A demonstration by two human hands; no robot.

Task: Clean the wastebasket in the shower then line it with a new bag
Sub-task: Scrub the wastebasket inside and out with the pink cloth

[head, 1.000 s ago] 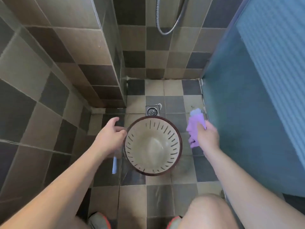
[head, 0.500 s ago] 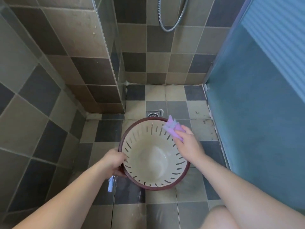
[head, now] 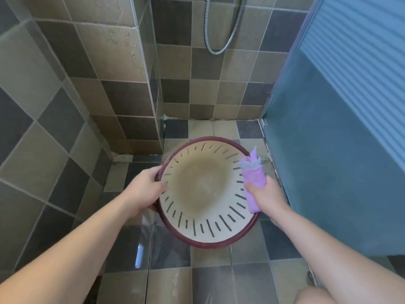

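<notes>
1. Now the wastebasket (head: 208, 191) sits over the tiled shower floor (head: 219, 279), between the two hands, its round mouth turned up toward the camera so the view runs straight down its axis to the base
2. It has a dark red rim and a cream inside wall cut with short dark slots that fan out around a brownish, stained bottom
3. Whether its base rests on the floor or is lifted clear cannot be told from this view
4. At the basket's left edge the left hand (head: 145, 189) grips the rim, fingers curled over it with the tips just inside
5. On the right edge the right hand (head: 266, 194) is wrapped around a folded purple cloth (head: 254, 183), which lies against the rim and the inner wall; its long side runs from the near rim away toward the far wall, with a grey fringe and a pointed corner sticking out past the fingers
6. Just beside that hand stands a frosted blue glass panel (head: 328, 150)
7. Above, a metal shower hose (head: 223, 29) loops down the tiled back wall
</notes>
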